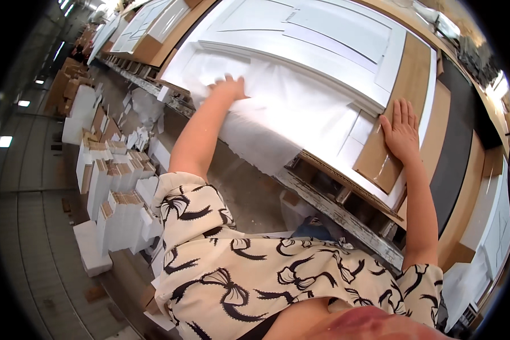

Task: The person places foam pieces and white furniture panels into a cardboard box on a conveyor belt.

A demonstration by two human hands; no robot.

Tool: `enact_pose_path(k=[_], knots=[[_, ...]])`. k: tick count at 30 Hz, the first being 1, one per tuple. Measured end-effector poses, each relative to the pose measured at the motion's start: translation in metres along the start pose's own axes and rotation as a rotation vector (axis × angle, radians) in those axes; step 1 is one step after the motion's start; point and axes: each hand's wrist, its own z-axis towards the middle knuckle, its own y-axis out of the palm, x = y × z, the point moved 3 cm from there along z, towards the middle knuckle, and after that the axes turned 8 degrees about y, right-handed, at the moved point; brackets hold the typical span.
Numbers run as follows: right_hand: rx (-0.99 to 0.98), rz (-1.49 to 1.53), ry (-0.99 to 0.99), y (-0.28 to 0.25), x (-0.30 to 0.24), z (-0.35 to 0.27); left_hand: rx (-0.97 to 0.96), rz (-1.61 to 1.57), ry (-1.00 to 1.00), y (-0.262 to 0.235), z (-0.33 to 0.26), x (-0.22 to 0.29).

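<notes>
My left hand [229, 89] rests with fingers spread on a thin white wrapping sheet [289, 105], which hangs over the near edge of the work surface. Flat on a brown cardboard strip [411, 71], my right hand [402, 131] lies with its fingers stretched out. Between and beyond my hands is a large white panelled piece [249, 25], perhaps a door or furniture front. A raised white rail [300, 71] runs along the sheet's far side. Neither hand grips anything.
A worn wooden support [328, 207] runs beneath the near edge. On the floor at the left stand stacks of white boards [113, 221]. Another white panelled piece with cardboard [147, 25] lies farther left. To the right is a dark strip [456, 130] beside more cardboard.
</notes>
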Motion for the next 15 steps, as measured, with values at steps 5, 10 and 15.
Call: enact_pose_path(k=[5, 10, 15], knots=[[0.043, -0.007, -0.032, 0.002, -0.013, 0.001, -0.442, -0.007, 0.007, 0.017, 0.006, -0.008], [0.013, 0.007, 0.021, 0.001, -0.013, 0.001, -0.405, -0.202, 0.164, 0.005, 0.041, -0.015], [0.022, 0.035, 0.005, 0.003, -0.029, 0.014, 0.584, -0.153, -0.27, -0.017, 0.066, -0.125]])
